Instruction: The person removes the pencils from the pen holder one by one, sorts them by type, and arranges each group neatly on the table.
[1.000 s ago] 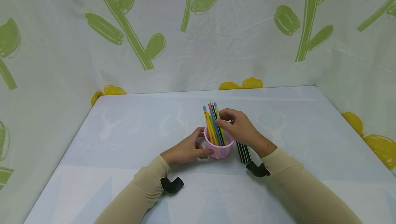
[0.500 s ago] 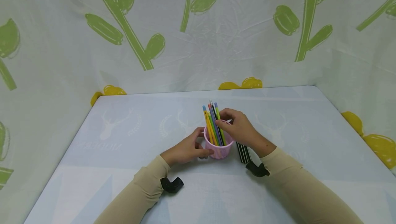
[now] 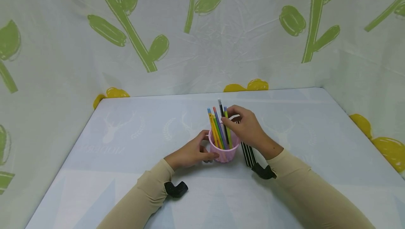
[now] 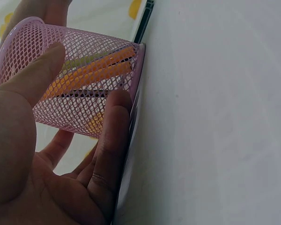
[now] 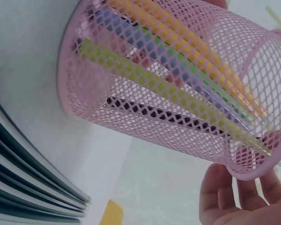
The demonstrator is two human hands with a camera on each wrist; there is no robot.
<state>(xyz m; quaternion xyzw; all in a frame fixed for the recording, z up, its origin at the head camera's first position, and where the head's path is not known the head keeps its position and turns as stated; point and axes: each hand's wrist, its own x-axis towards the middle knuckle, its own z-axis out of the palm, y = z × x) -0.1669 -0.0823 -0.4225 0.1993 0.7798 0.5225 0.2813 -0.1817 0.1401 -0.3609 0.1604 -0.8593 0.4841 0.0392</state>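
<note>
One pink mesh cup (image 3: pixel 225 156), upright on the pale table (image 3: pixel 95 172); I see yellow pencils (image 3: pixel 213 127) and a purple pencil (image 3: pixel 220 129) leaning inside. One left hand (image 3: pixel 191 151), fingers and thumb curled round the cup's left side. One right hand (image 3: pixel 248 125) at the right rim, fingertips pinching a black pencil (image 3: pixel 220 106); whether also the lime pencil (image 5: pixel 145 77), I cannot tell. One dark striped bundle (image 3: pixel 249 156), just right of the cup.

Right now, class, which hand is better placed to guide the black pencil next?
Probably the right hand: its thumb and fingers are already at the black pencil, while the left hand grips the side of the pink mesh cup.
</note>
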